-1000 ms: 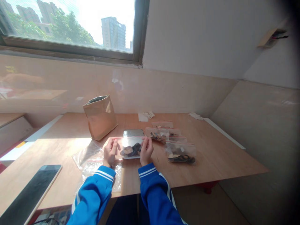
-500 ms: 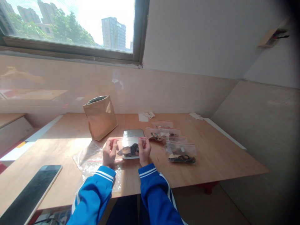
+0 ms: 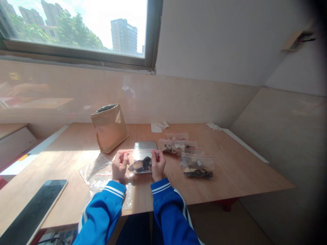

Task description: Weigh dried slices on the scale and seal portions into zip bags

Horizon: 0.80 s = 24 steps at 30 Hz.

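A clear zip bag [image 3: 139, 156] with a red seal strip hangs between my two hands, dark and brown dried pieces gathered at its bottom. My left hand [image 3: 119, 166] pinches the top left corner of the bag. At the top right corner, my right hand [image 3: 157, 165] is closed on it the same way. Behind the bag sits a small flat scale [image 3: 145, 145] with a shiny metal top, partly covered by the bag. Under and beside my left forearm lie flat clear plastic bags [image 3: 98, 175].
To the right lie several filled zip bags [image 3: 197, 167] with dark dried pieces. An open brown paper bag [image 3: 109, 127] stands at the back left. A phone [image 3: 38, 207] rests near the left front edge. Crumpled white paper [image 3: 162, 125] lies by the wall, below the window.
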### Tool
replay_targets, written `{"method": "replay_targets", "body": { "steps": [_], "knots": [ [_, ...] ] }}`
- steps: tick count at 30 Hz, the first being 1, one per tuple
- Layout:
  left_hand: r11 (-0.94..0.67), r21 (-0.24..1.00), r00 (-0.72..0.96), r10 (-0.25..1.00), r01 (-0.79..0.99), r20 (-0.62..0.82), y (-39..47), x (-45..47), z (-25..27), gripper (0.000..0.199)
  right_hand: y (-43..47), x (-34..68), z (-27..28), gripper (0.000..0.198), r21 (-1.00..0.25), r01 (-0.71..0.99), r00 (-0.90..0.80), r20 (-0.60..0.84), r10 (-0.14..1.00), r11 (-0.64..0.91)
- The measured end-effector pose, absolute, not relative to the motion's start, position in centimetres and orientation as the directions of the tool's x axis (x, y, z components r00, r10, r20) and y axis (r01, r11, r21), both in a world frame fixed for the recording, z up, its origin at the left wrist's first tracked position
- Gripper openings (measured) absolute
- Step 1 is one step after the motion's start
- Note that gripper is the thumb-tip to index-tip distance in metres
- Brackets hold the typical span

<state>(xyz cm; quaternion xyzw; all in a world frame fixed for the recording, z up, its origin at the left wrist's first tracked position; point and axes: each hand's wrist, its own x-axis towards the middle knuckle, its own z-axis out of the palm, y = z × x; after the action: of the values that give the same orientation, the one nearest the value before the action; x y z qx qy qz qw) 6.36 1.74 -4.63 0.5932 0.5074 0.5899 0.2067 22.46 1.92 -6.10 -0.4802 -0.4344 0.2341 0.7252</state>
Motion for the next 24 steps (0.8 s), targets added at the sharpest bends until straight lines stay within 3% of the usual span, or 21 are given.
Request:
{"method": "replay_targets", "body": {
  "steps": [12, 24],
  "knots": [
    [-0.397, 0.851, -0.213, 0.85, 0.343, 0.482, 1.75, 6.52, -4.6, 0.017, 2.03, 22.73, -6.51, 0.034, -0.91, 0.043, 0.488, 0.379, 0.786, 0.412],
    [-0.431, 0.841, -0.157, 0.853, 0.328, 0.498, 1.46, 6.22, -4.42, 0.027, 1.82, 22.48, -6.16, 0.031, -0.904, -0.011, 0.452, 0.376, 0.809, 0.427]
  ]
}}
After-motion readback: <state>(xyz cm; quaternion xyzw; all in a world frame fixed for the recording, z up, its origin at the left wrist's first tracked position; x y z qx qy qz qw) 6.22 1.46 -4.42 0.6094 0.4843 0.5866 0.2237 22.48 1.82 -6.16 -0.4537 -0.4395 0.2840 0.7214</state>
